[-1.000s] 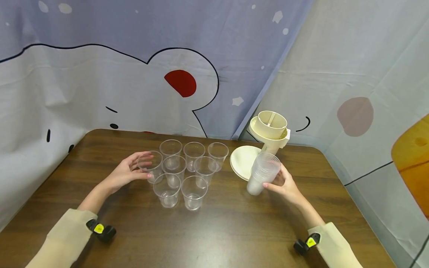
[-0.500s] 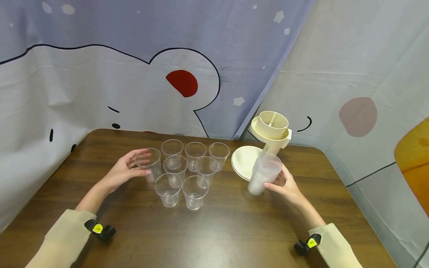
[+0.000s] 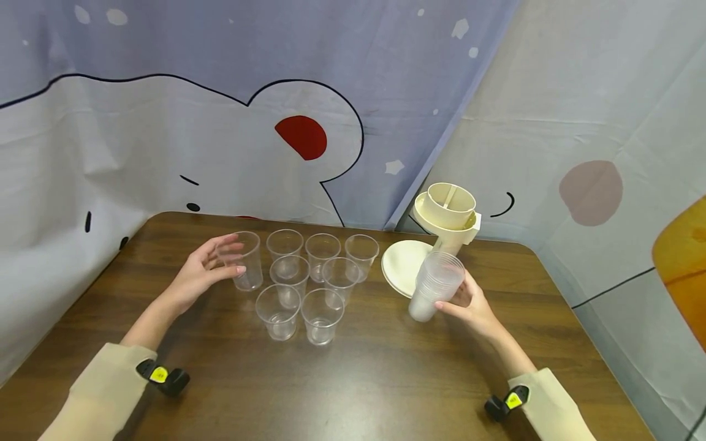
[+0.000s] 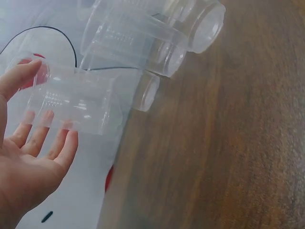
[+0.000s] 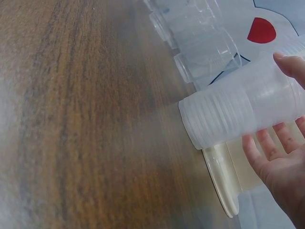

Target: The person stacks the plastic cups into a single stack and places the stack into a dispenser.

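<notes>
In the head view my left hand [image 3: 198,269] holds a clear plastic cup [image 3: 250,263] by its side, at the left end of a group of clear cups [image 3: 322,315]. The left wrist view has the thumb on one side of this cup [image 4: 78,100] and the fingers on the other; its base looks raised off the table. On the right, my right hand [image 3: 471,306] grips a nested stack of clear plastic cups [image 3: 432,288], tilted slightly. In the right wrist view the stack [image 5: 228,112] lies between thumb and fingers. Whether its bottom touches the table, I cannot tell.
Several upright cups stand close together on the brown wooden table [image 3: 375,380]. Behind the stack is a cream plastic stand [image 3: 447,211] with a ring-shaped top and a round white base [image 3: 402,260]. A printed curtain [image 3: 220,153] hangs along the table's back edge.
My left hand has moved its cup a little up and to the left in the head view, away from the other cups. The right hand and its stack have stayed nearly still.
</notes>
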Demonstrator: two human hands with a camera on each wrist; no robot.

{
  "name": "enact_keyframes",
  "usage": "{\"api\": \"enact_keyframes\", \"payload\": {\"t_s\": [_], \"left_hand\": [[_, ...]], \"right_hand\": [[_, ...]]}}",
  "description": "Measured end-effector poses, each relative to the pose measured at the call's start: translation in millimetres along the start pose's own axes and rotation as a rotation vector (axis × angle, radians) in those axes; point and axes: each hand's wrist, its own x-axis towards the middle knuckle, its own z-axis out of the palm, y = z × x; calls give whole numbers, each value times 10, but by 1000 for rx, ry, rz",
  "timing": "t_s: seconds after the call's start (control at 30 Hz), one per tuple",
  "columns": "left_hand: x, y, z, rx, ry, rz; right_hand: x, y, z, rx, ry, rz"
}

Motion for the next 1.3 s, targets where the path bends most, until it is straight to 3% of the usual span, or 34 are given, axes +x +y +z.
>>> {"api": "enact_keyframes", "payload": {"t_s": [0.67, 1.07, 1.3], "left_hand": [[72, 245, 64, -30, 44, 38], [169, 389, 50, -53, 22, 29], [232, 450, 74, -68, 6, 54]], "right_hand": [[-19, 10, -21, -21, 6, 8], [11, 7, -6, -19, -2, 9], [27, -2, 13, -2, -5, 13]]}}
